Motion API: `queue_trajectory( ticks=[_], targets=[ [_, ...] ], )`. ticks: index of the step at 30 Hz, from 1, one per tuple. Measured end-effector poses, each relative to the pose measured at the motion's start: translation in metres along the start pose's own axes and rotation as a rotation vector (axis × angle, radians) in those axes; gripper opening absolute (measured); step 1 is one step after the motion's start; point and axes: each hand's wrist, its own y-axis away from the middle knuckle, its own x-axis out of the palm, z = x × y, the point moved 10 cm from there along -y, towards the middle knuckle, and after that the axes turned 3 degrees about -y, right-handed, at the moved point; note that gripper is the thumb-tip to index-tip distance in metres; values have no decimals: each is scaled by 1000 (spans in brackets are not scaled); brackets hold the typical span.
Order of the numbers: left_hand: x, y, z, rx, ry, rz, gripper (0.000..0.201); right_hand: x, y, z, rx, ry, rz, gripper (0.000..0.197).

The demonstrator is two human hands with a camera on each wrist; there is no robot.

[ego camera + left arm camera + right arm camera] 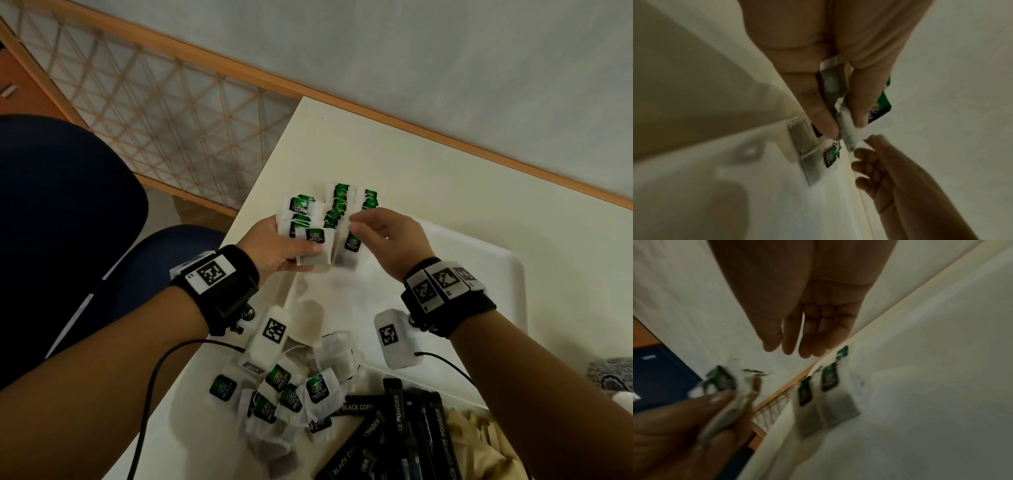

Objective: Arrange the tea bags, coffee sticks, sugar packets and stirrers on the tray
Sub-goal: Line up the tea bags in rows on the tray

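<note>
**Green-labelled tea bags go down in rows at the far end of the tray**

Green paper tags and thin white filter pouches with a dark filling: this is how the tea bags look, light and floppy, easy to slide over each other. By my judgement the tea bag step is in hand and about half done; the coffee, sugar and stirrer steps are not yet begun.

On the left, the left hand [274, 245] keeps a small bundle of tea bags [313, 248] above the near end of the rows, its grip pressed together on them between thumb and fingers, as the left wrist view shows. In the middle, the laid tea bags [337, 205] stand in short overlapping rows on the white tray [493, 260], which lies on the table [394, 154]. To the right, the right hand [387, 236] hovers just beside them; its fingers are loosely curved and the wrist view shows nothing in them.

The next move probably calls for taking one bag from the bundle and setting it flat in line without disturbing its neighbours.

Nearer to the person, a loose heap of tea bags [284, 394] waits on the table, then the black coffee sticks [394, 428], and at the far right pale wooden stirrers [479, 431].
</note>
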Motion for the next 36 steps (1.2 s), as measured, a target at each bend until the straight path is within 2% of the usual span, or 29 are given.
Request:
queue_trajectory(
  ticks=[3,6,10,14,17,21,28,36],
  targets=[
    [10,3,-1,13,-63,42,34,17,11,24,-48,-139,87,13],
    [15,7,-3,20,-99,66,31,26,14,32,-50,-174,135,20],
    [1,10,-7,37,-43,1,20,24,13,28,-54,-2,136,30],
    [-25,14,-15,66,27,-102,7,26,15,19,-19,101,162,22],
    [-40,12,-21,67,91,-135,18,33,12,14,12,121,188,18],
    [-44,10,-26,61,111,-96,32,46,5,11,32,125,229,18],
    [-46,4,-24,108,26,-100,20,54,-12,4,57,152,221,18],
    [-37,2,-20,100,27,-79,32,48,-19,-4,70,143,180,19]
  ],
)
